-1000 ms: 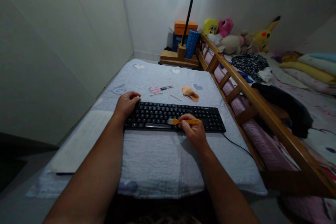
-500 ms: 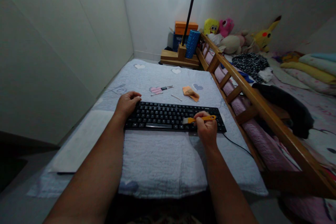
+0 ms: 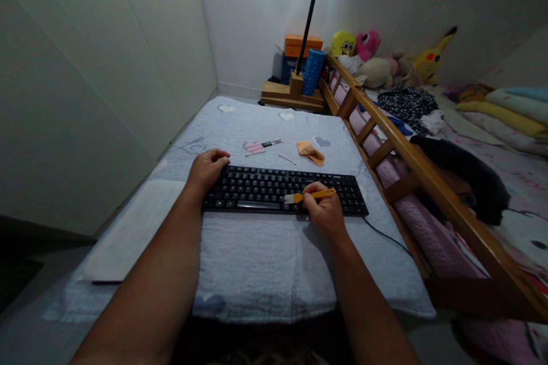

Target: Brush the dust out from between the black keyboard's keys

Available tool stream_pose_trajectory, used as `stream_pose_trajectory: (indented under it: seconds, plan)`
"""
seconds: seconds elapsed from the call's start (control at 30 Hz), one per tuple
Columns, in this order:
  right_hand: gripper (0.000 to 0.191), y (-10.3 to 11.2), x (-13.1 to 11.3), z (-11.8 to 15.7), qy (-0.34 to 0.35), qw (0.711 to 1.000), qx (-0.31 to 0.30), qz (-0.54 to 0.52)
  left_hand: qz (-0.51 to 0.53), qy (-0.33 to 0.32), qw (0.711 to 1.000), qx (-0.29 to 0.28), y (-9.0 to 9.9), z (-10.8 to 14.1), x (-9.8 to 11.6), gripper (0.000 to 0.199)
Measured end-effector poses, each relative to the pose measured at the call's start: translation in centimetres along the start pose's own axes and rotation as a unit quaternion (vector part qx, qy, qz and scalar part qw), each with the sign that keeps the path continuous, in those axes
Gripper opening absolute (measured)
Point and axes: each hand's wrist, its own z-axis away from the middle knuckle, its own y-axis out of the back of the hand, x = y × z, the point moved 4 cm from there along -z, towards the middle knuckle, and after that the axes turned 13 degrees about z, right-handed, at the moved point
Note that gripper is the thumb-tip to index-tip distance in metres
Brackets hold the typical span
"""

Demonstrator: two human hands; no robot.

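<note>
Script-printed cloth (image 3: 257, 262) beneath keyboard (image 3: 277, 185), key labels (image 3: 254, 190) illegible

Loc.: home bedrm. Evid.: bed (image 3: 528, 174) on R w/ wooden guard rail (image 3: 411, 157); plush toys (image 3: 379, 72) at far end; folded bedding (image 3: 505, 117) piled on mattress side; heart-print cover (image 3: 257, 274) spread at ctr.

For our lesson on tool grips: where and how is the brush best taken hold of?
Probably by the slim handle, from the right, pinched between thumb and fingers, as the right hand holds it. It points right, while the bristles face left over the keyboard, so they'd stay free.
</note>
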Motion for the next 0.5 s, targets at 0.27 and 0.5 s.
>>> stream_pose_trajectory:
  seconds: [0.27,0.5]
  plan:
    - [0.012,2.3,1.7,-0.3,-0.030,0.992,0.098,0.067,-0.003,0.005,1.000,0.001,0.0,0.2,0.6,0.028]
    - [0.011,3.8,1.5,-0.4,-0.031,0.983,0.154,0.094,0.005,0.007,1.000,0.001,0.0,0.0,0.1,0.028]
